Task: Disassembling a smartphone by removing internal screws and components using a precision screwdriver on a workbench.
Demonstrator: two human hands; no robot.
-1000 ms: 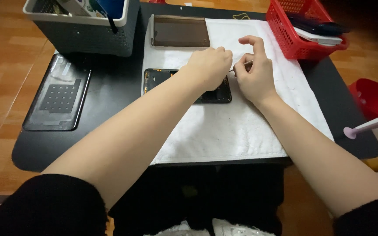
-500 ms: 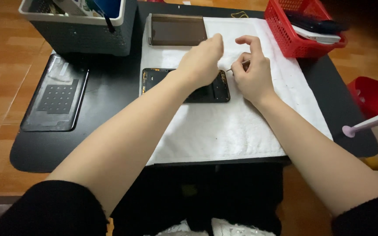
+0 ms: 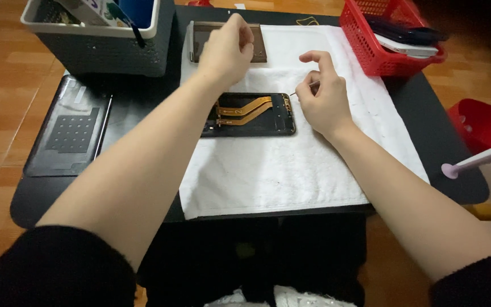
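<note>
From the head view, the right hand (image 3: pixel 324 96) is pinching a thin tool (image 3: pixel 305 88), its tip hovering just beside the right end of the opened phone (image 3: pixel 249 115), which is lying on the white towel (image 3: pixel 274 170). The left hand (image 3: pixel 227 50) is hanging above the phone with fingers curled loosely; whether it is holding anything is impossible to tell. A grey bin (image 3: pixel 98 40) is standing to the left and a red basket (image 3: pixel 390 48) to the right.

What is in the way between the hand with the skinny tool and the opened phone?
Nothing visible. The right hand pinches a thin metal tool whose tip hangs just past the right end of the opened phone. Only bare white towel lies between them. The left hand is raised off to the side, above the phone.
</note>
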